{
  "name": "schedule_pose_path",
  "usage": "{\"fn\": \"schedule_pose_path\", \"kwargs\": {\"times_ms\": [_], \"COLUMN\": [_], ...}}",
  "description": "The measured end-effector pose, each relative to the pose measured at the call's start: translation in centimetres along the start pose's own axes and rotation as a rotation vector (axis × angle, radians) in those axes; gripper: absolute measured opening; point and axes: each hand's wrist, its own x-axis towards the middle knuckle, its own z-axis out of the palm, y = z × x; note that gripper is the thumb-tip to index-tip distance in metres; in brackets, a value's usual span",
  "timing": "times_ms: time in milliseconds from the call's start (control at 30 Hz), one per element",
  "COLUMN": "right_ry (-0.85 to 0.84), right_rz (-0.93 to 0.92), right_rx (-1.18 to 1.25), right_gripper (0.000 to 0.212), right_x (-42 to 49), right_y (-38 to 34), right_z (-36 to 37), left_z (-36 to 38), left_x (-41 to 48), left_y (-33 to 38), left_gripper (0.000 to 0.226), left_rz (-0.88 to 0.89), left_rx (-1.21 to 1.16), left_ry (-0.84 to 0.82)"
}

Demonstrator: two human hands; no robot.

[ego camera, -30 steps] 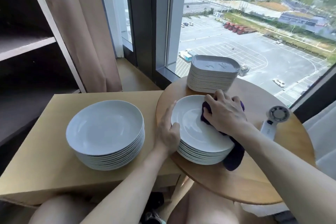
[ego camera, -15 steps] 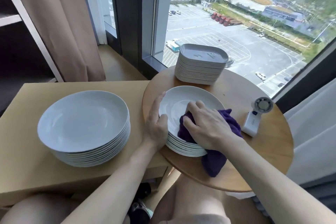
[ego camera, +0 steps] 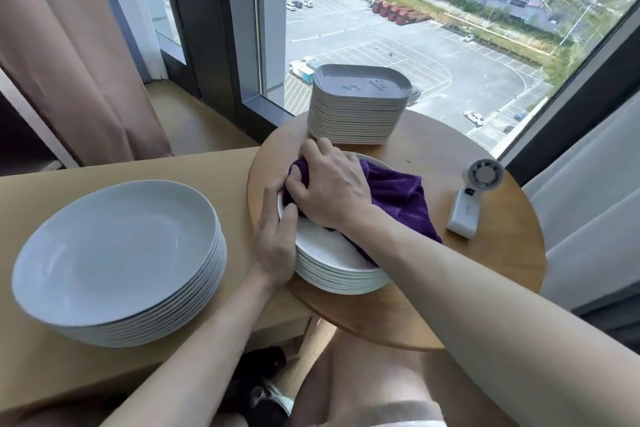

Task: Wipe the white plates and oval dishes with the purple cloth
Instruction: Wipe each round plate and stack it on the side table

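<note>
Right hand [ego camera: 329,187]: fingers curled, bunching purple cloth [ego camera: 398,198] onto top plate [ego camera: 318,248].
Left hand [ego camera: 277,243]: fingers straight, together, steadying rim at 9 o'clock.
Remaining: probably oval dishes [ego camera: 356,114], 12 o'clock.

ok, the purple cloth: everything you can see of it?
The purple cloth looks like napped microfibre with a stitched hem along its far edge. It is crumpled: one end is bunched in the grip of the right hand, which presses it onto the top white round plate of the near stack. The rest fans right past the plate's rim toward the round wooden table; whether its trailing corner touches the wood is unclear. The left hand rests on the plate rim beside it.
</note>
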Motion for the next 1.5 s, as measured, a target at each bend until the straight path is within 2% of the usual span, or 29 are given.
{"fn": "schedule_pose_path", "kwargs": {"times_ms": [133, 267, 567, 733, 1000, 1333, 1500], "right_ry": [0.076, 0.123, -0.079, -0.197, -0.270, -0.178, -0.088], "right_rz": [0.009, -0.038, -0.020, 0.062, -0.021, -0.018, -0.069], "right_rx": [-0.119, -0.200, -0.374, -0.258, -0.078, 0.058, 0.126], "right_gripper": [0.029, 0.033, 0.031, 0.026, 0.027, 0.027, 0.025], "right_x": [1.7, 1.7, -0.7, -3.8, -6.2, -4.5, -3.1], "right_y": [1.5, 2.8, 7.1, 7.0, 2.9, 0.0, -0.6], "right_z": [0.6, 0.4, -3.9, -5.5, -5.1, -2.8, -1.4], "left_z": [-0.4, -0.1, -0.8, -0.6, -0.1, 0.5, 0.7], "left_x": [0.3, 0.2, 0.0, 0.0, -0.2, -0.4, -0.4], "left_y": [0.2, 0.6, 0.7, 1.1, 0.4, -0.5, -0.4], "left_gripper": [0.060, 0.061, 0.052, 0.050, 0.055, 0.049, 0.043], "left_rz": [-0.046, -0.059, -0.100, -0.081, -0.072, -0.031, 0.057], "left_rx": [-0.003, 0.045, 0.226, 0.229, 0.167, 0.100, 0.090], "left_ry": [-0.046, -0.015, -0.013, -0.022, 0.042, 0.044, 0.061]}}
